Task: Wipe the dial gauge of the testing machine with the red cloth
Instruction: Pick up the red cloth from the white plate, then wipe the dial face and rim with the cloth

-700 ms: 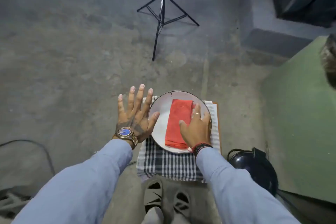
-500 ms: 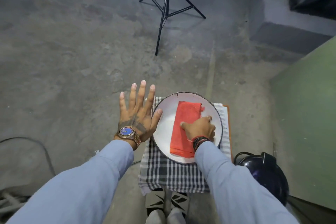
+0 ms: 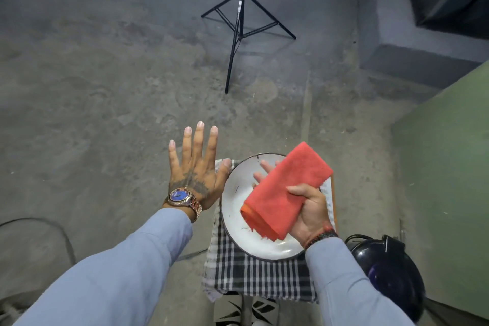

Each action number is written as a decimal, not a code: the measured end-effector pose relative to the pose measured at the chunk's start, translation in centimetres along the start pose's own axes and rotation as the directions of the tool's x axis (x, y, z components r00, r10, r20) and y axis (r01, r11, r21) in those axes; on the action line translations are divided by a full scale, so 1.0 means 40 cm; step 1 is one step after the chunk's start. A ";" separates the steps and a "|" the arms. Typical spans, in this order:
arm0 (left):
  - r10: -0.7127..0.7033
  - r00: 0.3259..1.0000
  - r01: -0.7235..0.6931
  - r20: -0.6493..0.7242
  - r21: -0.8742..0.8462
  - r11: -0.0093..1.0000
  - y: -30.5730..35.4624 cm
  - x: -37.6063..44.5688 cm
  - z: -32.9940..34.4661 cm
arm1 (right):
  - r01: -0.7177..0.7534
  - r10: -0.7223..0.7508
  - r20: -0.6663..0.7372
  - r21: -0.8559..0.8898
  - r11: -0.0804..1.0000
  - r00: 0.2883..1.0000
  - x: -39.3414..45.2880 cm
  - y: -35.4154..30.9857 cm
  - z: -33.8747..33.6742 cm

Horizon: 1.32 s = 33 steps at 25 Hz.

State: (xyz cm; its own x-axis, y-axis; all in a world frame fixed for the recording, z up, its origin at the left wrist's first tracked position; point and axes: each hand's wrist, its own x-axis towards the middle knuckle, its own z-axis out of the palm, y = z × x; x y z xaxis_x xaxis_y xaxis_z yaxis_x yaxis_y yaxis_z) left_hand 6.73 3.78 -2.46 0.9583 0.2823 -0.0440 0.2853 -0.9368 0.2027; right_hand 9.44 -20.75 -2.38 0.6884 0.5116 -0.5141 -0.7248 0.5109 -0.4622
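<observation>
My right hand point(image 3: 309, 209) holds the folded red cloth point(image 3: 284, 190) palm up, lifted just above a white plate point(image 3: 238, 217). The plate rests on a black-and-white checked cloth point(image 3: 254, 275) that covers a small stand. My left hand point(image 3: 195, 169) hovers flat with its fingers spread, left of the plate, its thumb near the plate's rim, and holds nothing. A green surface of the machine point(image 3: 444, 174) fills the right side. No dial gauge is in view.
A black tripod point(image 3: 239, 26) stands on the concrete floor ahead. A dark helmet point(image 3: 389, 272) lies on the floor at the lower right, against the green surface. A cable point(image 3: 53, 225) curves across the floor at the left. A grey concrete step point(image 3: 418, 63) is at the upper right.
My right hand has closed on the red cloth, lifted it off the plate and turned palm up. My left hand has stayed spread beside the plate.
</observation>
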 end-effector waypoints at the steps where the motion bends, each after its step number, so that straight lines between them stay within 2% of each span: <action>1: 0.007 1.000 -0.007 -0.004 0.003 1.000 0.009 0.014 -0.027 | 0.074 -0.087 0.114 0.113 0.991 0.990 -0.019 -0.012 0.013; 3: 0.038 0.999 -0.038 -0.014 0.010 0.999 0.029 0.041 -0.085 | 0.156 -0.217 0.264 0.232 0.960 0.940 -0.046 -0.034 0.060; 6: 0.126 0.988 -0.123 -0.084 0.043 0.991 0.093 0.094 -0.210 | 0.251 -0.332 0.351 0.256 0.934 0.876 -0.091 -0.109 0.148; 9: 0.264 0.942 -0.249 -0.208 0.096 0.964 0.213 0.152 -0.377 | 0.310 -0.395 0.385 0.266 0.913 0.834 -0.167 -0.215 0.211; 12: 0.384 0.866 -0.367 -0.320 0.116 0.923 0.390 0.186 -0.579 | 0.397 -0.495 0.404 0.306 0.865 0.769 -0.302 -0.342 0.267; 14: 0.464 0.787 -0.449 -0.407 0.139 0.883 0.524 0.174 -0.713 | 0.471 -0.569 0.415 0.322 0.822 0.710 -0.417 -0.437 0.292; 18: 0.598 0.631 -0.608 -0.495 0.163 0.777 0.797 0.099 -0.910 | 0.606 -0.703 0.403 0.359 0.710 0.586 -0.660 -0.571 0.284; 21: 0.669 0.516 -0.712 -0.535 0.166 0.682 1.029 -0.020 -1.017 | 0.723 -0.800 0.375 0.358 0.590 0.468 -0.899 -0.654 0.231; 25: 0.735 0.313 -0.850 -0.602 0.167 0.499 1.331 -0.269 -1.089 | 0.878 -0.910 0.288 0.293 0.379 0.297 -1.305 -0.692 0.107; 27: 0.741 0.228 -0.900 -0.631 0.154 0.408 1.473 -0.435 -1.094 | 0.921 -0.946 0.233 0.265 0.285 0.226 -1.524 -0.666 0.042; 30: 0.744 0.124 -0.957 -0.656 0.119 0.264 1.666 -0.735 -1.077 | 0.981 -0.984 0.089 0.104 0.165 0.156 -1.855 -0.584 -0.047; 33: 0.743 0.016 -0.989 -0.670 0.096 0.108 1.825 -1.064 -1.049 | 0.995 -0.992 0.078 0.024 0.101 0.099 -2.169 -0.474 -0.120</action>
State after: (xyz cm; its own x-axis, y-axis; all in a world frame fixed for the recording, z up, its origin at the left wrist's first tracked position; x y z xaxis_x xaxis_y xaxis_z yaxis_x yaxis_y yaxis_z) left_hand -13.92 -67.95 55.26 0.2166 -0.5526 0.8048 -0.9157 -0.4008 -0.0287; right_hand -36.67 -78.13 47.50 0.7892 -0.4026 0.4637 0.6121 0.5771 -0.5406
